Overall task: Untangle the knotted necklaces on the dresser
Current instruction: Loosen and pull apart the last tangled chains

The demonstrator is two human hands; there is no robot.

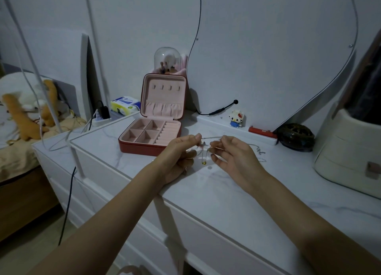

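We held the knotted necklaces (204,149) above the table (226,184), suspended between both hands. Our left hand (181,157) had its thumb and forefinger closed in a pinch on the chains at the left side of the tangle, with the remaining fingers loosely curled beneath. Our right hand (233,153) pinched the chains on the opposite side of the tangle, thumb against forefinger, with its lower fingers extended and slightly spread. A thin strand ran taut between the two pinch points, and a small yellow pendant (203,163) hung below the tangle, between the two hands and clear of the table. A further length of chain (260,152) lay on the table just to the right of the right hand; we could not tell whether it joined the held tangle. Beyond the left hand stood an open red jewellery box (152,134) with a pink lining, its lid upright. Beyond the right hand, against the mirror base, stood a small block figure (237,118), and further right a dark round object (295,137).
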